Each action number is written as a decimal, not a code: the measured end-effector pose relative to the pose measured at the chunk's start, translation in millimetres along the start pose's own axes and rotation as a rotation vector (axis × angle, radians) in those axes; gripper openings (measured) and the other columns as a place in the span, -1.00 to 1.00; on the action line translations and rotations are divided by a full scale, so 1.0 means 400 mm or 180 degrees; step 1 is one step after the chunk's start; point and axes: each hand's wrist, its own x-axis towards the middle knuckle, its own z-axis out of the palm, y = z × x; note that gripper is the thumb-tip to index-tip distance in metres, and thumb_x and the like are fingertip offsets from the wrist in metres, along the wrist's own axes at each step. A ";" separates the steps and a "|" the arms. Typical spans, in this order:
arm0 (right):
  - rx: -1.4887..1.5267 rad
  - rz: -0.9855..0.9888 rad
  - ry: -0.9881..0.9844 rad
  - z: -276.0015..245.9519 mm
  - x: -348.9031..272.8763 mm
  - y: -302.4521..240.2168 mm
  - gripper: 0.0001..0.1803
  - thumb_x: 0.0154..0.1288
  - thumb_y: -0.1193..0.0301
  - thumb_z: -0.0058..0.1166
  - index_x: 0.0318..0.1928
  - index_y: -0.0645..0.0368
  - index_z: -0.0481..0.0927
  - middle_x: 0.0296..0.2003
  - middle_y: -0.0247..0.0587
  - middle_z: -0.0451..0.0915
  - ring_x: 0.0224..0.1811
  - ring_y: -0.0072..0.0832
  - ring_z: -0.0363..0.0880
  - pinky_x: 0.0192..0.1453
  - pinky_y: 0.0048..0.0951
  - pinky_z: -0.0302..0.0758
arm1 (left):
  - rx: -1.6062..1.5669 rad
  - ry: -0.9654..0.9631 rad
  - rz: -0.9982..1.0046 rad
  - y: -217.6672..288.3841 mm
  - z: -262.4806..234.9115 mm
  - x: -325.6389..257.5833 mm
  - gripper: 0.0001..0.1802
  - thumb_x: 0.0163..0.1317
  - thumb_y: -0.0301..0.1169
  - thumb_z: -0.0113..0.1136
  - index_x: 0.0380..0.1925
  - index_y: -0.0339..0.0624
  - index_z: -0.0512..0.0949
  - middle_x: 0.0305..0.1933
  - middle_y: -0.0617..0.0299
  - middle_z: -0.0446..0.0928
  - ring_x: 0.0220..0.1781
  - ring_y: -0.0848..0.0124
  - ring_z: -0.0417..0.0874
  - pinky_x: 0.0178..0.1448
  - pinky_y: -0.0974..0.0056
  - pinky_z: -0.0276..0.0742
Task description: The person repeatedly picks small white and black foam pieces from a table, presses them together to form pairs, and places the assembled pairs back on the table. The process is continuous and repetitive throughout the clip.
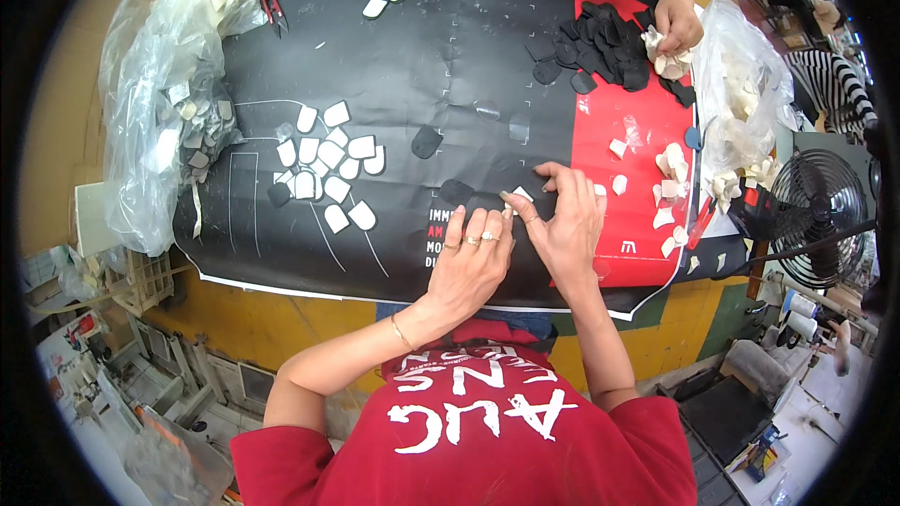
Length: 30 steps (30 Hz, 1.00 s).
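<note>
My left hand (478,251) and my right hand (569,225) meet low over the black mat. Between their fingertips is a small white piece (522,194), pinched by both and partly covered by the fingers. Just beyond my left fingers lies a black rounded pad (457,191), and a second black pad (427,141) rests farther off. To the left are several white rounded pads (329,152) with dark edges, some overlapping.
A clear plastic bag (141,131) of pads stands at the left. Red-handled snips (273,11) lie near it. Across the table a co-worker's hands (677,23) handle pale pieces beside a black pad pile (605,42). A fan (817,215) stands right, near another bag (741,75).
</note>
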 end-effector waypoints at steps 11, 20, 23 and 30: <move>-0.0629 -0.0300 0.1083 0.031 -0.004 0.019 -0.84 0.27 0.27 0.30 -0.28 -0.01 0.58 -0.41 -0.41 0.54 -0.32 -0.38 0.50 -0.16 -0.27 0.22 | -0.0199 0.0388 0.0087 -0.004 0.014 0.007 -0.67 0.18 -0.27 0.32 -0.12 -0.21 0.64 -0.01 0.18 0.49 0.14 0.27 0.51 0.45 -0.01 0.21; -0.0585 -0.0311 0.1258 -0.011 0.016 0.033 -0.87 0.25 0.29 0.30 -0.27 0.00 0.65 -0.30 -0.38 0.59 -0.14 -0.39 0.51 0.14 -0.18 0.20 | -0.1086 0.0585 0.0636 -0.028 0.013 -0.096 -0.77 0.18 -0.33 0.39 -0.20 -0.15 0.65 0.01 0.20 0.60 0.16 0.32 0.60 0.39 0.03 0.28; -0.0503 -0.0385 0.1140 -0.026 0.048 0.044 -0.87 0.28 0.29 0.27 -0.26 0.03 0.65 -0.30 -0.38 0.61 -0.11 -0.36 0.52 0.17 -0.19 0.21 | -0.0954 0.0637 0.0883 -0.032 0.021 -0.093 -0.79 0.20 -0.33 0.36 -0.19 -0.12 0.65 0.01 0.21 0.65 0.12 0.35 0.66 0.38 0.06 0.27; -0.0281 -0.0248 0.1023 -0.058 0.028 0.067 -0.86 0.30 0.32 0.27 -0.22 0.09 0.67 -0.30 -0.34 0.65 -0.15 -0.36 0.54 0.15 -0.21 0.26 | -0.0905 0.1037 0.0892 -0.094 -0.020 -0.060 -0.74 0.21 -0.39 0.23 -0.08 -0.08 0.64 -0.13 0.33 0.69 -0.13 0.50 0.72 0.28 0.17 0.32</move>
